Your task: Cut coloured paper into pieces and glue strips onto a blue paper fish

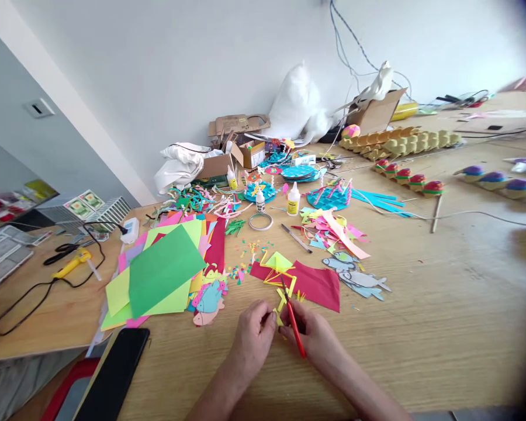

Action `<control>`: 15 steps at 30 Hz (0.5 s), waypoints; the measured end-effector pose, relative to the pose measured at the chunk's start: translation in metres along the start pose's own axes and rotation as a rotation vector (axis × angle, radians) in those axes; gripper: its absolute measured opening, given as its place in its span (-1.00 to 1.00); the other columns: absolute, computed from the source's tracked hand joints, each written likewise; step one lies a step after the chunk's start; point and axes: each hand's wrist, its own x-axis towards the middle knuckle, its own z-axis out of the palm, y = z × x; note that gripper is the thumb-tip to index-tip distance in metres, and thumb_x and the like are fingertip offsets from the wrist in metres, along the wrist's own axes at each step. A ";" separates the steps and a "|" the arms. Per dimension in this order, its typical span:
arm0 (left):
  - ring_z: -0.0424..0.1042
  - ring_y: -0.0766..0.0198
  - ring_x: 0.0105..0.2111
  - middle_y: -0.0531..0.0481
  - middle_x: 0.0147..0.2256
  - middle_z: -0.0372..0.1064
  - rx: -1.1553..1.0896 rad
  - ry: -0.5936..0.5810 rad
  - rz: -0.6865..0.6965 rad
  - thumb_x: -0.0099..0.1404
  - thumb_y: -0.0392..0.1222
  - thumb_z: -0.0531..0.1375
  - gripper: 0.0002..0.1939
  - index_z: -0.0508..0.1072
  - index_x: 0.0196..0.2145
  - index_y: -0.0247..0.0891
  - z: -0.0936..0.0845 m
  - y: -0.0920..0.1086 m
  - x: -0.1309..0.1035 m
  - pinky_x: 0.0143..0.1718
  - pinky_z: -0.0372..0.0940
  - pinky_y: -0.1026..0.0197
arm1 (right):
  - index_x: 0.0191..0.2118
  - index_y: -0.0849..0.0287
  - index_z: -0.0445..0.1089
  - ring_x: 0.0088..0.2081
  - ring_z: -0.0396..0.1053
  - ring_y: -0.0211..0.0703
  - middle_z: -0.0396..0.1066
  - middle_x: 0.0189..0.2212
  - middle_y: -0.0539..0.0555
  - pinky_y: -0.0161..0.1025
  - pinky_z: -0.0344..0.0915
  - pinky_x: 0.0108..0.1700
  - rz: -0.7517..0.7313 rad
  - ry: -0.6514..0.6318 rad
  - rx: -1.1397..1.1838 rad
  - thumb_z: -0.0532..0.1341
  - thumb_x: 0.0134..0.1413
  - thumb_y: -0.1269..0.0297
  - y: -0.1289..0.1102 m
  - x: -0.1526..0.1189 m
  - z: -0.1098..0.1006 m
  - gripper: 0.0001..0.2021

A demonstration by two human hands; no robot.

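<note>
Yellow paper point(277, 317) sits between the hands, near the red sheet point(322, 285). The left hand point(252, 332) is nearly closed, fingertips pinching the paper; the right hand point(310, 331) curls round the scissors point(295, 328) — tips forward, close to the strips point(293, 286). A careless wrist turn could snag those strips; too hard a pinch might crease the paper.

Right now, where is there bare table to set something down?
Bare table lies right of the right hand, below the grey fish, and between phone and left hand. Crowded: from the green sheet back to the boxes.
</note>
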 end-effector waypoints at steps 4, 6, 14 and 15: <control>0.21 0.32 -0.51 0.05 -0.58 0.20 -0.190 0.019 -0.069 0.19 -0.15 0.00 -0.78 0.26 -0.55 -0.28 -0.015 -0.012 0.004 -0.46 0.10 0.31 | -0.53 0.17 0.12 -0.55 0.12 -0.31 0.18 -0.61 -0.08 -0.39 0.00 -0.51 0.005 -0.020 -0.157 0.10 -0.21 0.42 -0.001 0.002 -0.004 -0.92; 0.21 0.34 -0.52 0.05 -0.57 0.19 -0.376 0.081 -0.116 0.20 -0.11 0.00 -0.75 0.26 -0.55 -0.29 -0.027 -0.013 0.009 -0.47 0.13 0.31 | -0.54 0.17 0.14 -0.58 0.09 -0.32 0.19 -0.64 -0.08 -0.38 -0.05 -0.54 0.003 -0.058 -0.278 0.08 -0.17 0.40 -0.002 0.002 -0.003 -0.94; 0.23 0.41 -0.51 0.06 -0.51 0.23 -0.745 -0.091 0.038 0.19 -0.18 0.03 -0.81 0.29 -0.52 -0.31 -0.044 0.067 0.051 -0.41 0.18 0.34 | -0.46 0.20 0.32 -0.54 0.19 -0.29 0.33 -0.57 0.02 -0.34 -0.03 -0.52 0.042 -0.198 -0.502 0.07 -0.04 0.32 -0.016 0.015 0.011 -0.88; 0.25 0.41 -0.51 0.05 -0.51 0.23 -0.743 -0.147 0.061 0.18 -0.18 0.03 -0.80 0.30 -0.52 -0.32 -0.037 0.081 0.058 -0.41 0.19 0.34 | -0.44 0.21 0.34 -0.50 0.23 -0.26 0.35 -0.53 0.03 -0.34 0.02 -0.50 0.053 -0.211 -0.494 0.08 -0.03 0.33 -0.018 0.018 0.012 -0.88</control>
